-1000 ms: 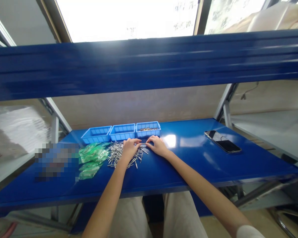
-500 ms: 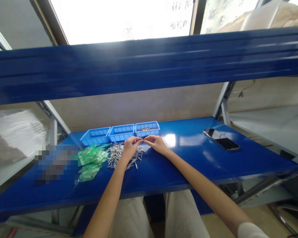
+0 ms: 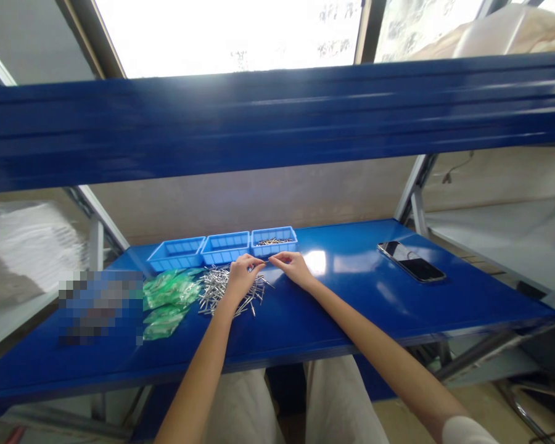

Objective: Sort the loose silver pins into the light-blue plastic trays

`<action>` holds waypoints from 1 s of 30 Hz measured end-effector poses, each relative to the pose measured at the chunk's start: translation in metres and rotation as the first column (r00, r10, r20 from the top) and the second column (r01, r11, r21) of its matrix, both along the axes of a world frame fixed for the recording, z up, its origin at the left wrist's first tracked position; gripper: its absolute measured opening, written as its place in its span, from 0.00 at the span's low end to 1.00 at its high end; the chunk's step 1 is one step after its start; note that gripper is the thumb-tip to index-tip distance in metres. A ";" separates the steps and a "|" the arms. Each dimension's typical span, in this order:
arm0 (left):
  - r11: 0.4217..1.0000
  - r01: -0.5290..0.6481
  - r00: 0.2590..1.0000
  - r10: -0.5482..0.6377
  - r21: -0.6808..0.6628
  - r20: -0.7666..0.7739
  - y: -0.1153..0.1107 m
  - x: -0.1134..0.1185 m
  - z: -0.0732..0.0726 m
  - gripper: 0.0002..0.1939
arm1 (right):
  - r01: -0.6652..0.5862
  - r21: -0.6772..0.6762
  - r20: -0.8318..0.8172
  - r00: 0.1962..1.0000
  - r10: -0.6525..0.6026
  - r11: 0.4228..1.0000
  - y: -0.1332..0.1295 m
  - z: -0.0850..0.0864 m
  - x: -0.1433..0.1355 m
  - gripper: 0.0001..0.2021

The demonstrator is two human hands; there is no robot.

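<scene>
My left hand (image 3: 243,275) is over the right part of a pile of thin silver metal pins (image 3: 214,287), with thumb and forefinger pinched together. My right hand (image 3: 293,269) faces it from the right, also in a pinch. The fingertips of the two hands almost meet, with a narrow gap between them. Something small and dark shows at the fingertips, too tiny to name. Just behind the hands stands a blue bin (image 3: 274,235) with thin metal pieces in it.
Two more blue bins, a middle one (image 3: 226,254) and a left one (image 3: 176,262), continue the row. Crumpled green plastic bags (image 3: 170,296) lie left of the pile. A phone (image 3: 411,261) rests at the right. A blue shelf beam (image 3: 277,123) crosses above the blue table (image 3: 342,308).
The fingertips of my two hands have come slightly apart. Both hands otherwise stay in the same place, and the view has shifted a little.
</scene>
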State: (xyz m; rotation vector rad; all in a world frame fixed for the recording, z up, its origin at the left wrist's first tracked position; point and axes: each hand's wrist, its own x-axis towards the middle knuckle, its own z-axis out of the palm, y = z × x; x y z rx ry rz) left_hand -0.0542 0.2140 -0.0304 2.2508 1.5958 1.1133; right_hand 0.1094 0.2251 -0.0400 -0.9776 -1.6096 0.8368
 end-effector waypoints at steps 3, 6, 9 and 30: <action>0.999 -0.047 0.999 0.047 0.006 -0.021 -0.001 0.000 0.002 0.06 | 0.022 0.007 0.063 0.998 -0.022 1.000 -0.001 0.000 0.001 0.13; 0.996 -0.084 0.995 0.084 0.008 -0.044 -0.003 0.000 0.004 0.06 | 0.019 0.022 0.099 0.995 -0.021 1.000 -0.001 -0.001 0.001 0.13; 0.994 -0.106 0.990 0.105 -0.004 -0.091 -0.004 0.000 0.006 0.07 | 0.058 0.032 0.101 0.993 -0.061 0.998 0.000 -0.002 0.002 0.12; 0.920 -0.383 0.894 0.347 0.080 0.284 -0.007 -0.007 0.019 0.18 | -0.008 0.131 -0.001 1.000 0.008 0.991 0.007 0.000 0.004 0.25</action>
